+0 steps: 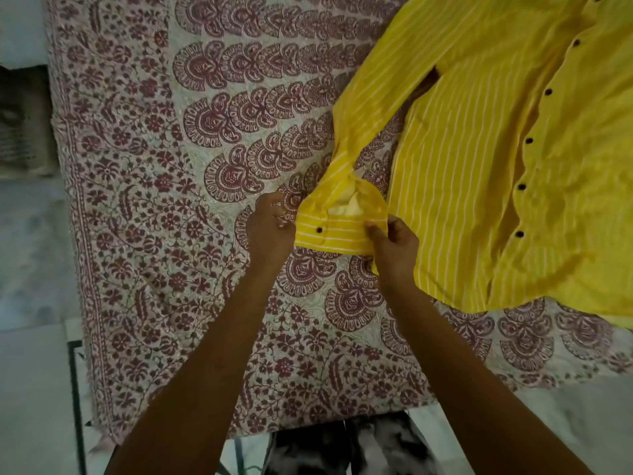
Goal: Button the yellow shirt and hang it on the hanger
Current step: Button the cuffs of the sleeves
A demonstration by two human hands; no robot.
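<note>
The yellow shirt (496, 159) with thin white stripes lies spread on the patterned bedspread, filling the right half of the view. A row of dark buttons (529, 141) runs down its front placket. One sleeve stretches down and left, ending in a cuff (329, 233) with a single dark button (319, 230). My left hand (270, 231) pinches the cuff's left end. My right hand (394, 245) pinches the cuff's right end, holding it stretched between both hands. The cuff is open, showing pale lining. No hanger is in view.
A cream bedspread (178, 200) with maroon floral print covers the bed. Its left edge and near edge show, with pale floor (30, 371) beyond. A dark object (24, 118) sits at the far left.
</note>
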